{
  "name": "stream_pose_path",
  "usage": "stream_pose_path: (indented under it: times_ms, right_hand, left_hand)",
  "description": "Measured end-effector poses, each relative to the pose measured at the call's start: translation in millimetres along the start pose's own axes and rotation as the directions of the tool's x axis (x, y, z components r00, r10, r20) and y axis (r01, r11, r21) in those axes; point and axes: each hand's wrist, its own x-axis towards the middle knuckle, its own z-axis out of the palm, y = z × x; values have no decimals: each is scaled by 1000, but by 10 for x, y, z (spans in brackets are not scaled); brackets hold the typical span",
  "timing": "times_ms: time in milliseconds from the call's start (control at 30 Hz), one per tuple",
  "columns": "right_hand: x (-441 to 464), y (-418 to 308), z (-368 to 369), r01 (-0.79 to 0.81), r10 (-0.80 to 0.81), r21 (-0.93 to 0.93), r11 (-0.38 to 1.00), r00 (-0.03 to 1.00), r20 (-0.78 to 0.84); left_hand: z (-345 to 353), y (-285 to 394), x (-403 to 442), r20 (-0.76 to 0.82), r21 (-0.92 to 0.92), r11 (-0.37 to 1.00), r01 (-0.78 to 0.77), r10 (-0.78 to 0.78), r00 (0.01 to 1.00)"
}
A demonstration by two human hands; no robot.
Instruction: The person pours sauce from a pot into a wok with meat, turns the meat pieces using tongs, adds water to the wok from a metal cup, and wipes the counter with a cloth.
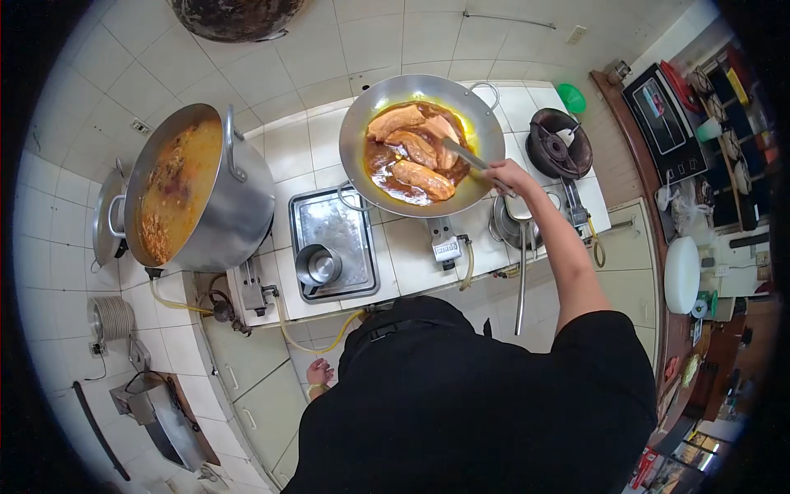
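My right hand (508, 175) is closed around the handle of a metal utensil (469, 156), whose far end touches the meat in a wide steel wok (358, 144). Several browned slabs of meat (424, 179) lie there in dark, glossy sauce with yellow oil round the edge. My left hand (319, 372) hangs low beside my body, away from the stove, its fingers curled; whether it holds anything is too small to tell. Below and left of the wok, a small metal pot (318, 265) sits on a rectangular metal tray (368, 247).
A large pot (239, 202) of orange broth stands at the left. Right of the wok are a black burner (559, 146) and a long-handled metal pan (522, 239). A yellow hose (317, 349) runs below the counter edge. At the far right is a microwave (665, 123).
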Motion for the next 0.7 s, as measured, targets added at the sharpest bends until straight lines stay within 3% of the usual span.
stream_pose_path:
  times_ms: [67,133,167,267,367,467,567,700]
  right_hand:
    - [22,69,3,100,-186,-390,916,964,-190]
    - [-192,-48,50,170,-447,-716,677,868,-217]
    - [-310,-161,176,75,-468,-772,631,830,-302]
    - [-169,-177,371,-6,-472,-871,492,838,-272]
    - [71,-149,419,-31,-490,-874,485,818,-301]
    - [313,-181,379,-51,-474,-836,546,804,-358]
    - [399,-238,362,-96,-423,-813,575,816,-395]
    - [395,-354,560,-100,-475,-836,540,784,-401]
  left_hand:
    - [8,-55,2,-3,8,1000,4,-4,1000]
    - [41,-109,-49,-5,55,998,-1,1,1000]
    - [56,-140,-70,-5,79,997,-3,4,1000]
    - [-6,-466,125,66,76,997,-12,7,998]
    - [-103,-1012,542,130,34,999,-18,13,991]
    - [-114,-691,252,142,-59,998,-32,40,989]
    - [31,-186,-159,45,23,1000,18,-19,999]
    - [43,-214,-62,-19,60,998,-2,3,1000]
